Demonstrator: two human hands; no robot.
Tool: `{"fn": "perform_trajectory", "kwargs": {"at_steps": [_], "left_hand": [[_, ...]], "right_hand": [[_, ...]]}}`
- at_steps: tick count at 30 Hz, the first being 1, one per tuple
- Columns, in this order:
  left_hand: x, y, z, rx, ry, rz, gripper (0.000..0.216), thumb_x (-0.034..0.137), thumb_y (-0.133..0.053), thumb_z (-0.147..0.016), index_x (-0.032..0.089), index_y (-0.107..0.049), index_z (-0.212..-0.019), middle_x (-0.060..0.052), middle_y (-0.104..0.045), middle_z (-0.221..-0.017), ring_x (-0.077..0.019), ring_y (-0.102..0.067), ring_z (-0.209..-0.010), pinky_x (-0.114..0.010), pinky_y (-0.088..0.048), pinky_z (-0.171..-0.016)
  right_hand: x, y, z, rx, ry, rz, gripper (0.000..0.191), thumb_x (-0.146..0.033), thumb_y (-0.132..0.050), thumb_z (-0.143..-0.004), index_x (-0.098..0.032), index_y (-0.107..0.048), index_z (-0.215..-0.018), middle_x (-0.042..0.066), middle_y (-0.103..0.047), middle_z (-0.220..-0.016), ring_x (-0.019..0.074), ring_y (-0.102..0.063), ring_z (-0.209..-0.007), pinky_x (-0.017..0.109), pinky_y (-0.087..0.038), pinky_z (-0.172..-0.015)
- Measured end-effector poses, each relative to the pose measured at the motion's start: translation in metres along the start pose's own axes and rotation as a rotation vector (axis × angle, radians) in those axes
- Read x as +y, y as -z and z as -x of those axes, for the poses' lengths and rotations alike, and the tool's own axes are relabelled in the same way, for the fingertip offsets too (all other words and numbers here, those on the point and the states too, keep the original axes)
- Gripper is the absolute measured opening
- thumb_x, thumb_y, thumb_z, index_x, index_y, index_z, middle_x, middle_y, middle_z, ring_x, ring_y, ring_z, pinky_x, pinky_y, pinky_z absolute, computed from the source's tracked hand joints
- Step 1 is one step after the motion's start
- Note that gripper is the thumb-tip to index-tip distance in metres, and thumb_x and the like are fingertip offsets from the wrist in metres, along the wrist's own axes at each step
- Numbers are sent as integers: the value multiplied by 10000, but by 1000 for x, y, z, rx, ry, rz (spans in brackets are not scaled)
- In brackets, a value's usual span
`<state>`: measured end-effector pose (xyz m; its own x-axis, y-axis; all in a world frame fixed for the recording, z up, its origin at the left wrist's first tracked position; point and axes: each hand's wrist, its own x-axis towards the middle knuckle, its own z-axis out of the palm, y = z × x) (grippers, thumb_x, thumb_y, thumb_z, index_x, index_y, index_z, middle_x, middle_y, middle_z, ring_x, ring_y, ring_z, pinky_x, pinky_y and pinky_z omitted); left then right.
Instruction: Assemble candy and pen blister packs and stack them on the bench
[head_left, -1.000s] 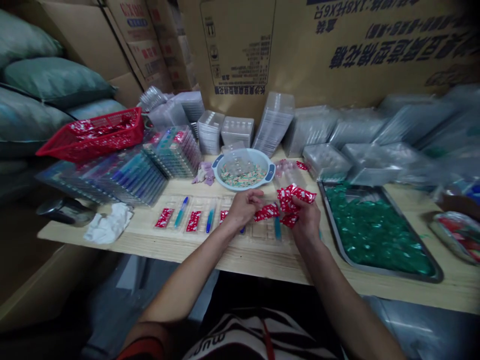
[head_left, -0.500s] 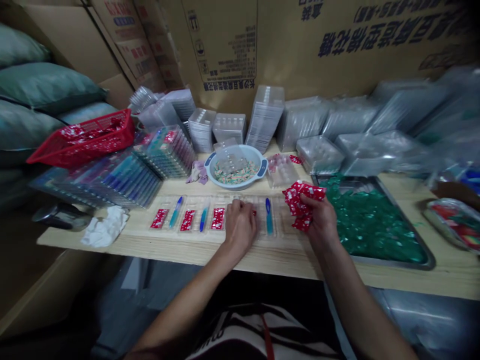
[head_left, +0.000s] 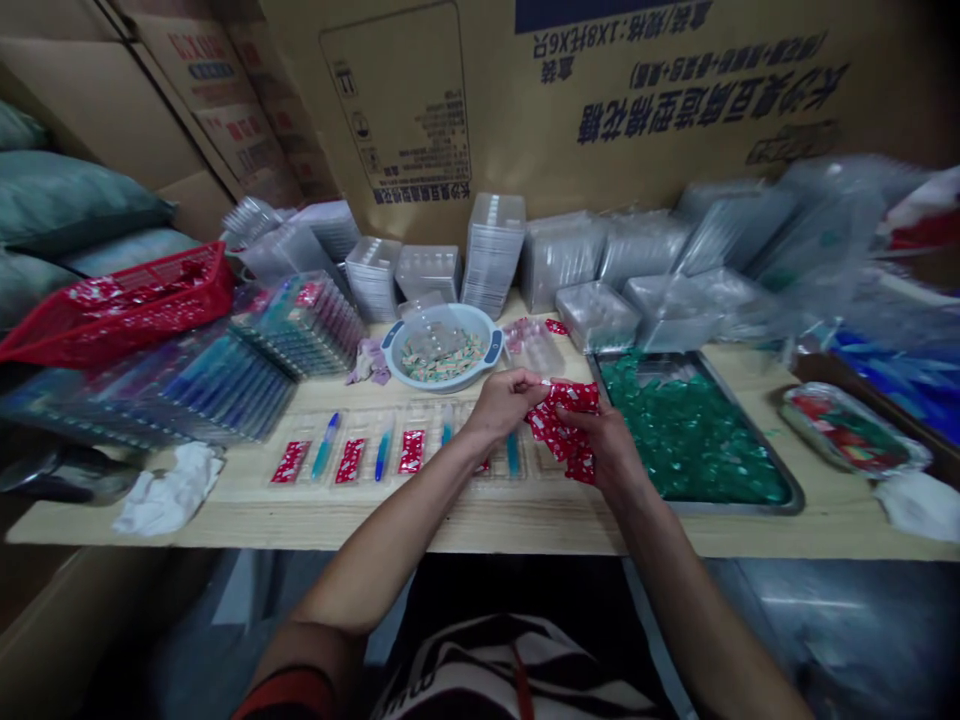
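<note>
Several red patterned packets (head_left: 559, 418) are bunched in my right hand (head_left: 611, 445), its fingers closed round them. My left hand (head_left: 510, 405) pinches the left edge of that bunch. Below and left of the hands runs a row of clear plastic trays (head_left: 304, 428) along the table front. In them lie red packets (head_left: 411, 452) and blue pens (head_left: 325, 445), one beside another. My left hand and forearm hide part of the row. Right of my right hand stands a metal tray (head_left: 787, 495) with green packets (head_left: 686, 430).
Behind the row sits a light blue basin (head_left: 442, 380) of small packets. Stacks of clear trays (head_left: 491, 255) line the back, before a large carton (head_left: 405, 60). On the left are a red basket (head_left: 127, 310), filled cases (head_left: 225, 385) and crumpled tissue (head_left: 169, 490).
My left hand has risen from the tray row to the packets in my right hand. A red packet now shows in the row below my left wrist. The view has shifted rightward.
</note>
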<state>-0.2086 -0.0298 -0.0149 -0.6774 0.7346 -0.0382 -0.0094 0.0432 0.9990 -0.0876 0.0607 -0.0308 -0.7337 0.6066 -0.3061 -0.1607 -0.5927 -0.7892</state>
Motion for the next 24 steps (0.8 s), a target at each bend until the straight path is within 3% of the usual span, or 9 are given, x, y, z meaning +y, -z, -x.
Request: {"fn": "perform_trajectory", "kwargs": {"at_steps": [5,10,15,17,19,22,24], "left_hand": [[8,-8,-3,75,33,162,312,400,-806,-686,146,-636,-749,29,-611,-630,-93,-526,-562,-225,-424,-586],[11,-19,-3,88,-54,-20,332,398,-827,-707,153,-603,-716,55,-548,-546,-70,-456,-484,-198,-355,-495],[20,-8,-14,66,47,24,273,340,-809,-728,146,-618,-727,35,-580,-580,-72,-477,-477,-204,-393,-500],[20,2,-19,59,44,-81,175,298,-715,-805,138,-651,-780,24,-601,-632,-72,-491,-513,-202,-424,-541],[15,10,-22,-30,54,-276,131,230,-613,-848,133,-680,-788,23,-596,-629,-76,-481,-520,-200,-415,-546],[0,9,-19,-178,85,-486,126,129,-610,-777,137,-711,-701,28,-578,-576,-94,-478,-511,-213,-395,-541],[-11,2,-16,-185,76,-565,98,76,-660,-696,145,-712,-650,18,-596,-590,-120,-525,-559,-233,-425,-590]], "right_hand": [[-14,3,0,16,28,-67,395,-123,-809,-497,-182,-741,-881,0,-771,-766,169,-702,-610,260,-591,-589],[-20,10,-5,-25,15,-94,403,-106,-741,-557,-198,-707,-948,-7,-757,-773,159,-698,-602,244,-585,-536],[-26,41,-18,-59,-64,-204,229,-132,-636,-597,-172,-637,-823,9,-689,-682,93,-549,-461,135,-358,-341],[-31,55,-21,-41,-56,-243,241,-147,-601,-595,-167,-643,-831,45,-718,-768,90,-538,-483,136,-344,-337],[-36,66,-22,0,-36,-256,232,-150,-587,-592,-174,-637,-817,55,-725,-808,93,-532,-491,145,-351,-339],[-44,74,-20,58,-8,-251,188,-145,-582,-589,-188,-605,-770,34,-699,-748,97,-524,-479,144,-327,-330],[-46,73,-18,82,2,-242,180,-135,-579,-576,-192,-589,-747,15,-668,-681,99,-527,-471,141,-329,-335]]}}
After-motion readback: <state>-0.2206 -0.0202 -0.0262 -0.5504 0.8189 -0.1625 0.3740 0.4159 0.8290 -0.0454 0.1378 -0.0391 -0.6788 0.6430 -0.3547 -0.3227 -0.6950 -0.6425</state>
